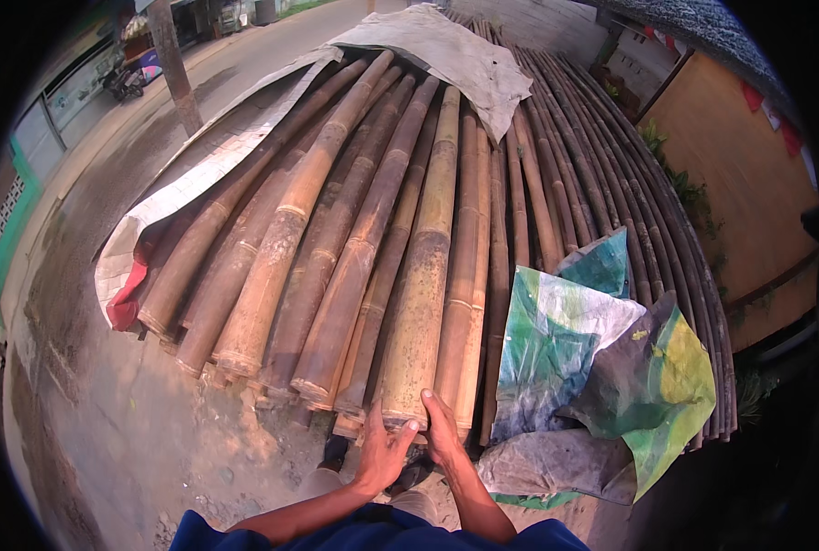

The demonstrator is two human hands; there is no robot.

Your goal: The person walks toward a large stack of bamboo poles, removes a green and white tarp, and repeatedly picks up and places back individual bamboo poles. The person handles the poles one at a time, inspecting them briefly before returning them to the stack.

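Note:
A thick, yellowish-brown bamboo pole [416, 321] lies on top of a large stack, its near end toward me. My left hand [387, 448] grips the left side of that end, with the thumb against the cut edge. On the other side, my right hand [441, 428] wraps round the same end, its thumb on top. The fingers of both hands are partly hidden under the pole. Darker bamboo poles [354, 266] lie close on the left, and a paler, thinner bamboo pole [476, 303] runs along the right.
A crumpled green, white and yellow tarp [556, 340] lies over the poles at the right. Pale sheeting [437, 55] covers the far part of the stack and its left edge. A wooden post [173, 69] stands by the road at the far left. Foliage [689, 193] and an orange-brown wall [731, 174] border the right.

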